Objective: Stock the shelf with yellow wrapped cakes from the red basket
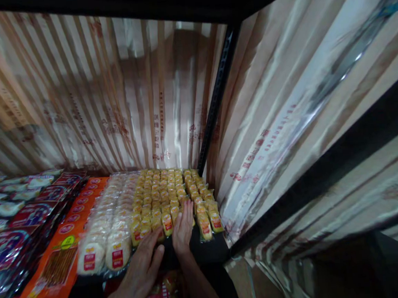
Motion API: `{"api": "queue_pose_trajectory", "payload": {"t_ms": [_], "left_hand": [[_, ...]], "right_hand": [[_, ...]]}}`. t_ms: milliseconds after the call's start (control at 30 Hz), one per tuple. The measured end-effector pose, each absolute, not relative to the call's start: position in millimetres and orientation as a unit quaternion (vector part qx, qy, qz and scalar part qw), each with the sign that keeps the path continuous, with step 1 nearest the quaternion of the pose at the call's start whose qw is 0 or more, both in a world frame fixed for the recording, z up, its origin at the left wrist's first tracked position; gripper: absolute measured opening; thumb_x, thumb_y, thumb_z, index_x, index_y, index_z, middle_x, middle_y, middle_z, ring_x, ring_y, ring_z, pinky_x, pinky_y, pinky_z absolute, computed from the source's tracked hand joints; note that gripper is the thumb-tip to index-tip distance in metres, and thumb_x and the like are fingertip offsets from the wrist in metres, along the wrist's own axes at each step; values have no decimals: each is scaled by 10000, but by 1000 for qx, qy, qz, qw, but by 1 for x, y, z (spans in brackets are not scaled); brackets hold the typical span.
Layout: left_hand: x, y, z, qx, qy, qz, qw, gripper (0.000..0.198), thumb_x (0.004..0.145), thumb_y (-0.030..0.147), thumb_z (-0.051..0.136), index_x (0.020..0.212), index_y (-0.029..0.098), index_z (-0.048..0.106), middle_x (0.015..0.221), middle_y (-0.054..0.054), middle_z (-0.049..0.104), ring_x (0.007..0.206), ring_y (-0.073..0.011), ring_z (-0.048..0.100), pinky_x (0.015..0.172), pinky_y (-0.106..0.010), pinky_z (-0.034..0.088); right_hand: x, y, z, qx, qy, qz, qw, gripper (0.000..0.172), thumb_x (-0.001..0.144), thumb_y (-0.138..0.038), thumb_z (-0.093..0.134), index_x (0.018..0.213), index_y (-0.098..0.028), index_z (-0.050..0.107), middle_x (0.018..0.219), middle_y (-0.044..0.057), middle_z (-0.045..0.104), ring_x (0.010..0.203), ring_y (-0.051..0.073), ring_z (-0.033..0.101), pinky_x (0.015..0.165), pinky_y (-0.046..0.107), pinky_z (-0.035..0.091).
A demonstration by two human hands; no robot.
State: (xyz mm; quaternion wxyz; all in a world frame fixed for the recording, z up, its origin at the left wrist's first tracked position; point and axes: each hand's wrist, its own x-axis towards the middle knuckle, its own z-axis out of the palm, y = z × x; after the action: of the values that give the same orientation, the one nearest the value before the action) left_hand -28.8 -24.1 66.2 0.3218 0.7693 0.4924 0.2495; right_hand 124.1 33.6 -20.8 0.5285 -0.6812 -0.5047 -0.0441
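Note:
Rows of small yellow wrapped snack packets [156, 189] stand on a dark shelf [212, 252]. My left hand [142, 261] lies along the front of these rows, fingers stretched out and touching or very near the front packets. Beside it, my right hand [183, 228] is flat with its fingers pointing away from me. Its edge sits between the main block and a narrower group of yellow packets [204, 222] on the right. Neither hand is closed round a packet. The fingers hide some front packets.
Left of the yellow rows stand clear packs of round white crackers [117, 256]. Further left are an orange snack bag [58, 265] and dark shiny bags [35, 212]. A black upright post [219, 92] marks the shelf's back corner, with printed pale sheeting [140, 103] behind.

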Motion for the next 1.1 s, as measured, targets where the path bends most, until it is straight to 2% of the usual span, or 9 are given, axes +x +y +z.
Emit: {"api": "queue_pose_trajectory", "payload": {"t_ms": [167, 433, 567, 733, 867, 967, 1100], "left_hand": [[-25, -32, 72, 773, 480, 244, 336, 486, 874, 408, 351, 1314, 223, 444, 1375, -56, 450, 1292, -202, 377, 1090, -450, 275], [6, -46, 73, 785, 463, 220, 347, 489, 854, 357, 339, 1278, 163, 485, 1326, -90, 506, 1231, -198, 460, 1070, -373, 331], [23, -45, 62, 779, 445, 214, 386, 516, 861, 343, 301, 1279, 97, 475, 1339, -129, 484, 1254, -197, 431, 1086, -365, 308], [38, -37, 51, 761, 459, 224, 400, 521, 863, 345, 302, 1302, 106, 449, 1380, -114, 437, 1290, -191, 378, 1109, -381, 263], [43, -28, 46, 756, 477, 229, 386, 498, 854, 345, 337, 1266, 111, 489, 1349, -128, 472, 1268, -215, 409, 1098, -424, 277], [45, -16, 48, 771, 474, 234, 355, 473, 866, 339, 327, 1233, 108, 517, 1322, -133, 502, 1254, -219, 428, 1085, -429, 299], [53, 9, 61, 824, 441, 238, 264, 407, 870, 219, 308, 1182, 121, 550, 1246, -127, 566, 1189, -204, 489, 1051, -409, 354]], "right_hand": [[129, 28, -15, -671, -500, -33, 547, 497, 941, -284, 197, 1380, -69, 293, 1450, 196, 265, 1367, 234, 166, 1051, 503, 261], [134, -2, -22, -688, -490, -20, 535, 498, 938, -318, 216, 1349, -68, 345, 1406, 191, 346, 1330, 229, 254, 1047, 481, 268], [135, -13, -37, -700, -495, -11, 514, 506, 934, -327, 225, 1341, -60, 361, 1397, 195, 359, 1321, 235, 274, 1039, 467, 283], [136, -13, -51, -688, -521, 13, 505, 498, 928, -289, 214, 1379, -99, 305, 1416, 171, 340, 1321, 225, 281, 1031, 457, 301], [137, -11, -53, -675, -513, 25, 529, 491, 926, -302, 240, 1387, -145, 304, 1424, 153, 331, 1322, 228, 282, 1026, 460, 313], [137, -11, -51, -675, -500, 36, 541, 487, 926, -320, 242, 1362, -131, 352, 1395, 165, 372, 1291, 233, 333, 1020, 464, 325], [138, -10, -47, -684, -499, 39, 531, 485, 921, -346, 278, 1313, -103, 426, 1362, 183, 415, 1289, 261, 333, 1027, 502, 306]]}}
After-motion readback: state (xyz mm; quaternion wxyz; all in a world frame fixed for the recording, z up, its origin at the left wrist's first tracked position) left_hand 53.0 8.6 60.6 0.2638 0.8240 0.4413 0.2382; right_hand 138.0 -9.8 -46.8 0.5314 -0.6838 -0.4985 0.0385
